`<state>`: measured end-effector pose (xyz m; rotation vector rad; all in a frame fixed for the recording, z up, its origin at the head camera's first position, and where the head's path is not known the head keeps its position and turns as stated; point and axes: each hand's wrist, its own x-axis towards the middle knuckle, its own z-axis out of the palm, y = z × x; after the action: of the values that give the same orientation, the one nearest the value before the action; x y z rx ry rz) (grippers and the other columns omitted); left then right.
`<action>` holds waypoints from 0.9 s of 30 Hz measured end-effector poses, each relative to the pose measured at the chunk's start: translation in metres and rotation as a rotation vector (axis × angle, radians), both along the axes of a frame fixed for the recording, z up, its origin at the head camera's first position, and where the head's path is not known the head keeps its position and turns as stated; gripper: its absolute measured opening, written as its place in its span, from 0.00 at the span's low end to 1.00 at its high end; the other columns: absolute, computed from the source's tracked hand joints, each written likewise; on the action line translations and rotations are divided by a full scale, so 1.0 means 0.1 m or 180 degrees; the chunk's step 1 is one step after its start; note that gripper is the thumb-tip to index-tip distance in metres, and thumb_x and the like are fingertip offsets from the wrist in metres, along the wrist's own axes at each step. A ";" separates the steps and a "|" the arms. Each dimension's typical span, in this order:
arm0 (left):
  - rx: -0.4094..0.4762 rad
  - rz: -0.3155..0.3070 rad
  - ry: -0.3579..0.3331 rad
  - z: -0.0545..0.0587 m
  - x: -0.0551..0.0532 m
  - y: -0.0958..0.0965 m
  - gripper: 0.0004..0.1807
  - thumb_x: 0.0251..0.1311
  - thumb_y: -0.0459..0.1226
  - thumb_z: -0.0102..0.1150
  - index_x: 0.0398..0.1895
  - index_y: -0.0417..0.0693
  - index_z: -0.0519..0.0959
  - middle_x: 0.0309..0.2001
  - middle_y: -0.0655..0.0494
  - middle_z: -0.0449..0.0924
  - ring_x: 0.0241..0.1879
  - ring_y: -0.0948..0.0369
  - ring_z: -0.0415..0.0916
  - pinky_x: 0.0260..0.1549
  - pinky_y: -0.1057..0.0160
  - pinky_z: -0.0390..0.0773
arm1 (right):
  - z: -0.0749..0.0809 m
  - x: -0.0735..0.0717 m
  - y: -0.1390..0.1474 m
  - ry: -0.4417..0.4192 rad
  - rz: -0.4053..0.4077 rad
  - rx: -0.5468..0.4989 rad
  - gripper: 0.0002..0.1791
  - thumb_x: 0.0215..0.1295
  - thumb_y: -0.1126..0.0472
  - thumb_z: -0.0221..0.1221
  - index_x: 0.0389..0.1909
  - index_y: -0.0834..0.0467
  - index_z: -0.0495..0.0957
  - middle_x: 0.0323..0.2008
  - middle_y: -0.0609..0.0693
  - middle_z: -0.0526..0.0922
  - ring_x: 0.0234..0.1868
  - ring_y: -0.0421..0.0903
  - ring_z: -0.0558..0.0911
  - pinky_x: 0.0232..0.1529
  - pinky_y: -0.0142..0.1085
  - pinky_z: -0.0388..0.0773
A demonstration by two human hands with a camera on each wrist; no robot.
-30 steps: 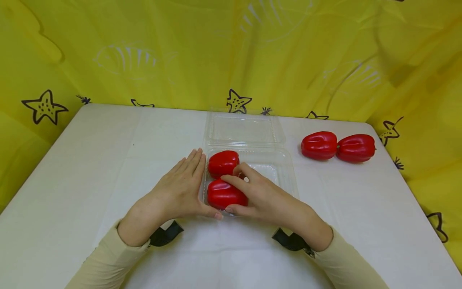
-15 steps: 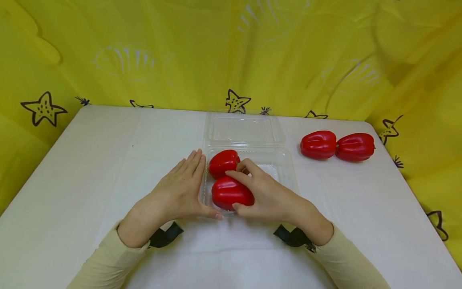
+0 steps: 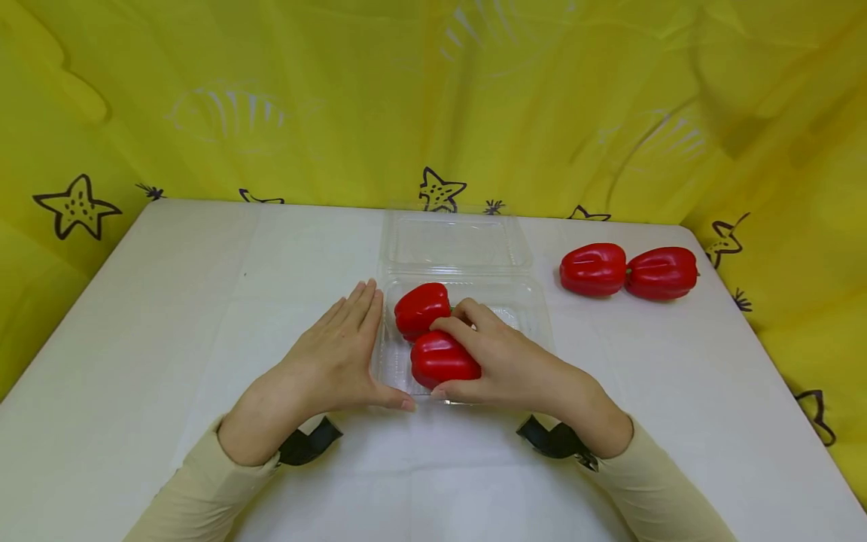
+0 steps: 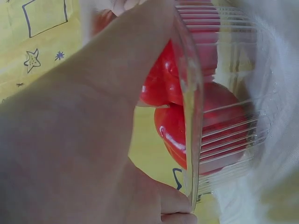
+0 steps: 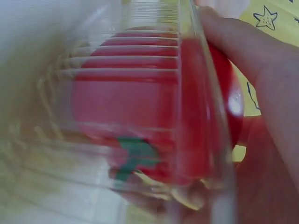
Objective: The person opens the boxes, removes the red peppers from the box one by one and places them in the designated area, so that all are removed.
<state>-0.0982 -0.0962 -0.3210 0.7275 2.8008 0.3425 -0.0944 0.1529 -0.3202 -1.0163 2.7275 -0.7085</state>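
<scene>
A clear plastic clamshell container [image 3: 535, 331] lies on the table with its lid folded back. Two red bell peppers are inside: the far one [image 3: 421, 309] sits by the left wall, tilted a little, and the near one [image 3: 442, 360] touches it from the front. My right hand [image 3: 501, 361] grips the near pepper, thumb on its front side and fingers over its far side. In the right wrist view its green stem [image 5: 135, 158] shows through the ribbed wall. My left hand [image 3: 332, 361], fingers straight, rests along the container's left edge, with the thumb at its front corner.
Behind the base lies the container's lid [image 3: 457, 241]. Two more red bell peppers, one [image 3: 593, 269] to the left and one [image 3: 662, 273] to the right, lie end to end at the back right of the white table [image 3: 169, 301]. A yellow curtain [image 3: 339, 98] hangs behind.
My right hand has drawn the near pepper to the right, away from the left wall. The far pepper has tilted and shifted slightly. My left hand has kept its place.
</scene>
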 end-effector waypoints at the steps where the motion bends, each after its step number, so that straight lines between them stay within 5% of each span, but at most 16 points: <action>1: 0.0004 0.0002 0.0003 0.00 0.00 0.00 0.75 0.37 0.74 0.67 0.77 0.32 0.46 0.79 0.38 0.43 0.80 0.45 0.38 0.77 0.46 0.49 | 0.00 0.00 0.00 0.0038 -0.0002 0.0010 0.38 0.55 0.42 0.71 0.64 0.53 0.71 0.53 0.47 0.71 0.51 0.40 0.74 0.48 0.33 0.82; 15: 0.0013 0.0040 -0.0034 -0.01 -0.01 0.00 0.76 0.36 0.74 0.67 0.77 0.32 0.46 0.79 0.39 0.42 0.80 0.45 0.38 0.77 0.46 0.49 | 0.16 0.03 0.14 0.0252 -0.0041 0.0493 0.32 0.55 0.49 0.69 0.61 0.52 0.74 0.51 0.44 0.75 0.52 0.41 0.74 0.49 0.36 0.82; 27: 0.0026 0.0056 -0.0058 -0.01 0.00 0.00 0.77 0.35 0.74 0.67 0.77 0.33 0.45 0.79 0.39 0.42 0.80 0.46 0.37 0.77 0.47 0.48 | 0.13 -0.01 0.19 0.0512 -0.0175 0.0826 0.33 0.52 0.56 0.71 0.61 0.58 0.76 0.52 0.54 0.77 0.53 0.52 0.76 0.52 0.46 0.81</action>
<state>-0.0987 -0.0966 -0.3215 0.6983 2.7916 0.3619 -0.0956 0.1720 -0.3075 -0.9791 2.8947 -0.2781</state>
